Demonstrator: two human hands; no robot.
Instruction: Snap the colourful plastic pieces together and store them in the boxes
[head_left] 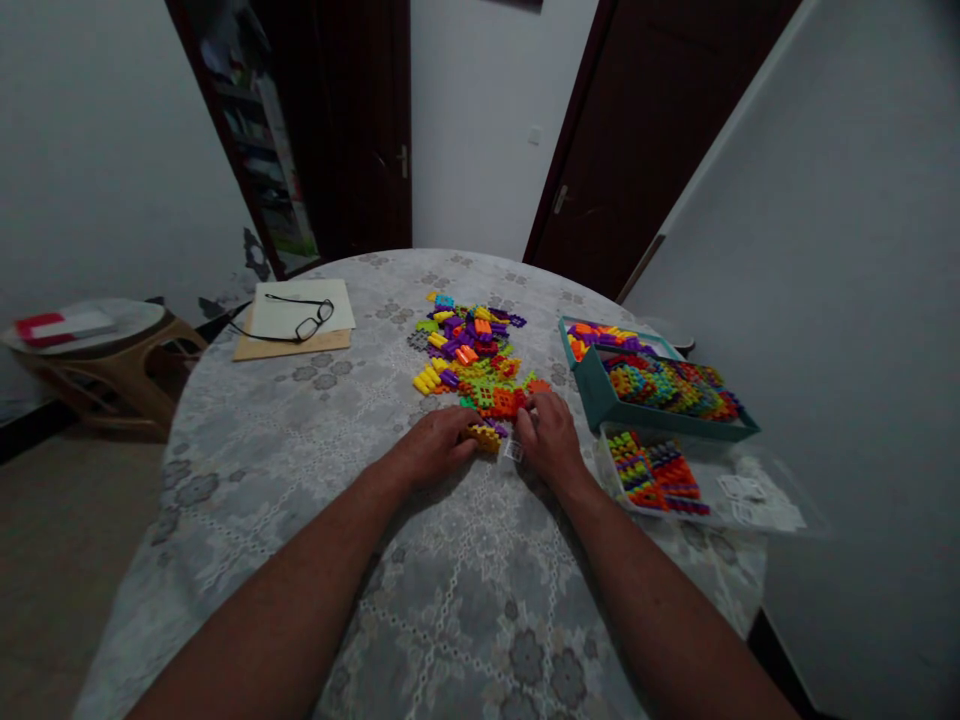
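Observation:
My left hand [437, 443] rests on the table with its fingers curled around a yellow-orange block piece [484, 436]. My right hand [550, 434] lies beside it, fingers bent onto the near edge of a pile of coloured plastic building blocks [472, 355], touching orange pieces [508, 401]. A small clear piece [514, 451] lies between the two hands. Both forearms stretch over the round table [450, 600], which is covered with a patterned lace cloth.
A teal box [600, 395] full of blocks stands at the right, with a clear tray [656, 472] of more blocks in front of it. Glasses [311, 322] lie on papers [289, 305] at the far left. A wooden stool [97, 350] stands left; two dark doors behind.

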